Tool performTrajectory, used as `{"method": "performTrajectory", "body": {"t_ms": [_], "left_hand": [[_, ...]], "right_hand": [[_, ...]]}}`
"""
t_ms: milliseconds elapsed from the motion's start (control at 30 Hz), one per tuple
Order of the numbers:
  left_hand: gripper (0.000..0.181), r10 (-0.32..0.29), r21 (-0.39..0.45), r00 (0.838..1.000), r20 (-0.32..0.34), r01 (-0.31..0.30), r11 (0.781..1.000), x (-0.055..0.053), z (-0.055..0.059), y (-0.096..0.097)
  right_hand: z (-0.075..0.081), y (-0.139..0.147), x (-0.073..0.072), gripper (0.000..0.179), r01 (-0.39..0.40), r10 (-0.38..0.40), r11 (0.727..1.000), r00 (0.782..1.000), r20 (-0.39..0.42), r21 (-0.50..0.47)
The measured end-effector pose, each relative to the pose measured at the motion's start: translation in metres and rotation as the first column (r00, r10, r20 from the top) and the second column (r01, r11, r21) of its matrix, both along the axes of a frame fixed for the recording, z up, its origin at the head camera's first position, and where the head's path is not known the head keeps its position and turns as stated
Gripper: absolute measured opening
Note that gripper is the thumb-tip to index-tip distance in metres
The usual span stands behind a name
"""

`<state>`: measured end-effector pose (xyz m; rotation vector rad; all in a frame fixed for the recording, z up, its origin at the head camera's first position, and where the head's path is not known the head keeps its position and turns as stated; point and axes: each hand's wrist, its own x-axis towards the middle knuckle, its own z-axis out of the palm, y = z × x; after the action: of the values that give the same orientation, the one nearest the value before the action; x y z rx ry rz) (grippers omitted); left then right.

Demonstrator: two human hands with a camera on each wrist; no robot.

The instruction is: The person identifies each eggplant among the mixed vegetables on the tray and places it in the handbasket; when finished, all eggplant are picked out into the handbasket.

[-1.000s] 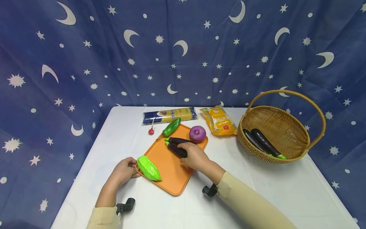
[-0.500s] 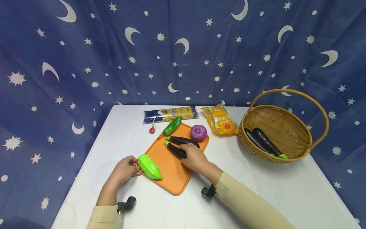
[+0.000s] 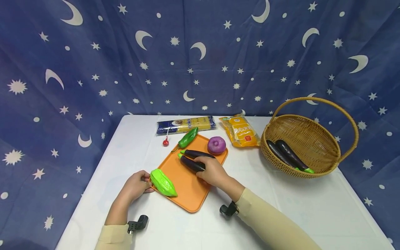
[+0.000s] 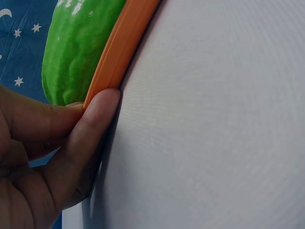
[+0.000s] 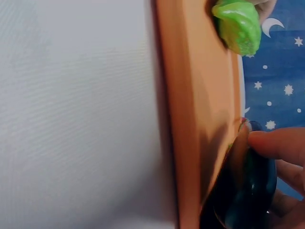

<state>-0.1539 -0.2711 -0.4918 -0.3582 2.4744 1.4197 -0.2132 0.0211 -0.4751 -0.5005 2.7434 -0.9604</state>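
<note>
My left hand (image 3: 135,186) pinches the corner of an orange tray (image 3: 190,198), its thumb and a finger on the rim (image 4: 116,62) in the left wrist view. Beside it on the tray lies a light green bitter melon (image 3: 163,183). With my right hand (image 3: 213,172) I hold a dark eggplant (image 3: 191,164), green stem end pointing left, over the tray's middle. Just behind it lies a second eggplant (image 3: 197,153), partly hidden. A purple onion (image 3: 216,145) sits in the tray's far right corner. A green pepper (image 3: 188,138) lies across the far left edge.
A wicker basket (image 3: 304,135) with a tall handle stands at the right, holding two eggplants (image 3: 290,154). Along the back lie a pasta pack (image 3: 186,125) and an orange food bag (image 3: 240,132). A red lollipop (image 3: 166,141) is left of the pepper.
The held eggplant has shifted slightly left, its green end a little farther out. My left hand stays at the tray corner, and the other things keep their places.
</note>
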Motion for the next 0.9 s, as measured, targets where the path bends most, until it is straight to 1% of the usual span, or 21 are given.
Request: {"method": "performTrajectory", "body": {"t_ms": [67,167,367,600,733,900], "left_hand": [[0.024,0.002,0.001,1.0,0.003,-0.002,1.0,0.0,0.0,0.0],[0.024,-0.011,-0.002,1.0,-0.004,0.011,1.0,0.0,0.0,-0.001],[0.024,-0.012,-0.017,1.0,-0.005,0.012,1.0,0.001,0.0,-0.001],[0.025,-0.005,-0.02,1.0,-0.001,0.005,1.0,0.0,-0.003,-0.001],[0.024,-0.005,-0.014,1.0,-0.002,0.005,1.0,0.0,-0.002,-0.001],[0.024,-0.012,-0.018,1.0,0.002,0.012,1.0,0.0,0.0,-0.001]], "right_hand": [[0.003,0.001,0.0,0.048,0.012,-0.011,0.999,1.0,0.018,-0.034],[0.008,0.003,-0.001,0.048,0.036,-0.033,0.995,0.999,0.041,-0.088],[0.019,0.009,-0.003,0.048,0.079,-0.063,0.974,0.995,0.081,-0.212],[0.027,0.017,-0.007,0.049,0.119,-0.092,0.957,0.99,0.111,-0.264],[0.03,0.022,-0.009,0.049,0.138,-0.104,0.945,0.986,0.128,-0.296],[0.036,0.029,-0.011,0.05,0.181,-0.137,0.916,0.98,0.144,-0.358]]}}
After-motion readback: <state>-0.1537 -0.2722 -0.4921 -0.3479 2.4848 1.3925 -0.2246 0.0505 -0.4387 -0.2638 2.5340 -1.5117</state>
